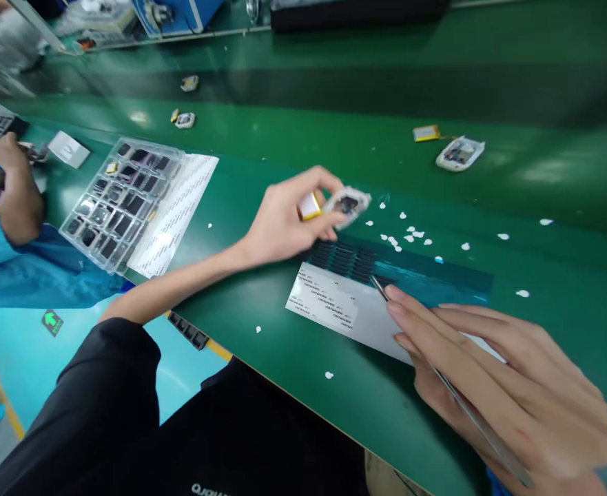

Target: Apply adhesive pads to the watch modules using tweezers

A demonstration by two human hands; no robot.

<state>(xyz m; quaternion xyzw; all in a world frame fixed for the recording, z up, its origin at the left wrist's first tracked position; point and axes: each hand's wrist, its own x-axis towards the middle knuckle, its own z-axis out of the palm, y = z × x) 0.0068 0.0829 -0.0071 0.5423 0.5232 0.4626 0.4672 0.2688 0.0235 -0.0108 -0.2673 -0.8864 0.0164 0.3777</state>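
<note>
My left hand (290, 217) is closed around a small white device housing (348, 205) with dark electronics showing inside. A silver and yellow battery (311, 206) sits in the same hand beside the housing. In my right hand (510, 379) is a pair of metal tweezers (481, 424), gripped like a pen. The tweezers' tip reaches the edge of a blue film sheet (432, 275) carrying rows of dark strips. Under it lies white printed backing paper (326, 303). Whether the tip touches a strip, I cannot tell.
Several small white paper bits (410, 234) lie scattered beyond the film. Another opened housing (459, 153) with its battery (426, 133) rests at the back right. To the left stands a clear compartment tray (122, 200) of dark parts, near a co-worker's arm (18, 200).
</note>
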